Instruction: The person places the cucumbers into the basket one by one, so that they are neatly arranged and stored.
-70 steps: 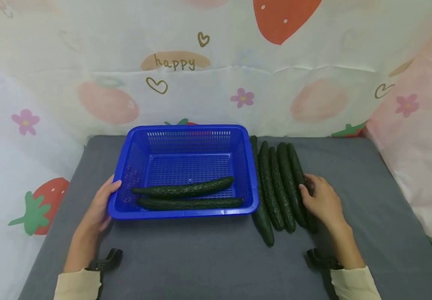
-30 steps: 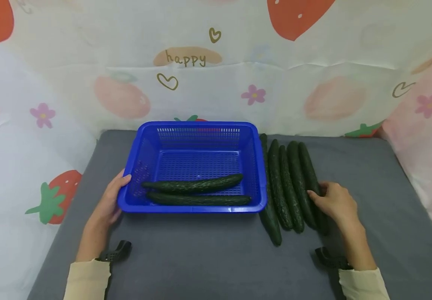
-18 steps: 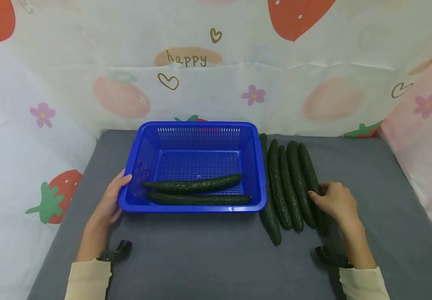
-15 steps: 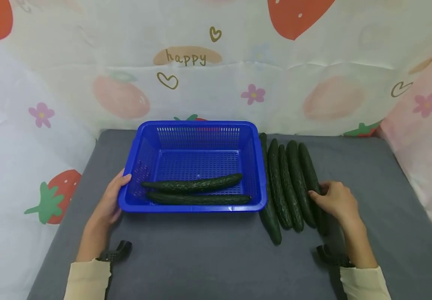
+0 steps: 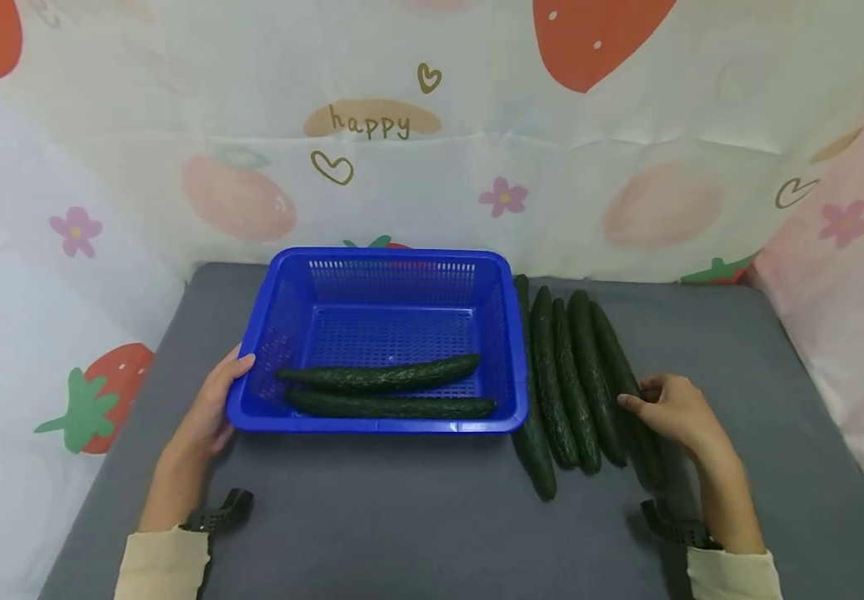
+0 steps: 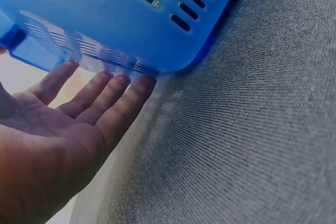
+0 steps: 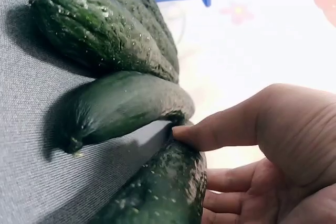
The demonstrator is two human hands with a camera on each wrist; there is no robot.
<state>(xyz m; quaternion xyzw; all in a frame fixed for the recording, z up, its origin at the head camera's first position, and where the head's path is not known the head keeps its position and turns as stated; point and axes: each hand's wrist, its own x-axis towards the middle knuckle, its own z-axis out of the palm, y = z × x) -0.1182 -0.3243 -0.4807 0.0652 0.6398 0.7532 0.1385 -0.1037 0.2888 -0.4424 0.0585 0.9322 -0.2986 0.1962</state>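
My left hand holds the left side of a blue plastic basket, thumb over the rim. In the left wrist view its fingers touch the slotted outer wall. Two dark green cucumbers lie crosswise inside the basket, near its front. At the right end of a row of cucumbers, my right hand pinches the outermost cucumber between thumb and fingers. The right wrist view shows the thumb on that bumpy cucumber, with a gap to the smoother neighbouring cucumber.
Several other cucumbers lie side by side, lengthwise, right against the basket's right side. Grey cloth covers the table. Behind it hangs a pale printed cloth. A dark wrist mount sits on each forearm.
My right hand has drawn the outermost cucumber's near end rightward and toward me, widening the gap to its neighbour. The left hand keeps its hold on the basket. The head view has shifted slightly.
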